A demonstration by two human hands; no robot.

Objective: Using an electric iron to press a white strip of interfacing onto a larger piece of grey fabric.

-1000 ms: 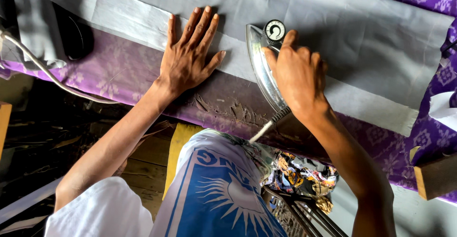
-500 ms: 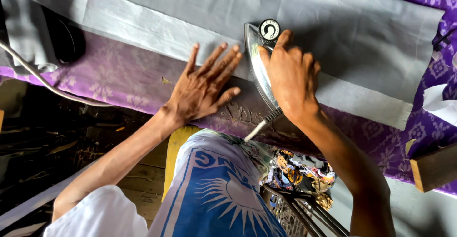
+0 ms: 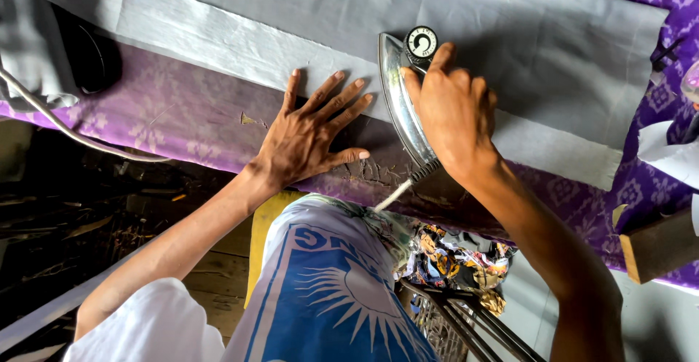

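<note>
**Hidden / cut off**

- Iron [image 3: 405,107]: handle hidden under right hand [image 3: 455,111]; soleplate not visible.
- Grey cloth [image 3: 466,34]: cut off at top edge.
- White cable [image 3: 65,133]: runs off left edge.
- Wooden block [image 3: 659,245]: cut by right edge.

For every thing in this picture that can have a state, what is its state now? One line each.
Grey cloth: spread flat, near edge folded into a band.
Iron: sole down on the folded edge, held.
Right hand: closed on the iron's handle.
Left hand: open, fingers spread, pressing flat beside the iron.
Purple patterned cover: worn and torn at the near edge.
</note>
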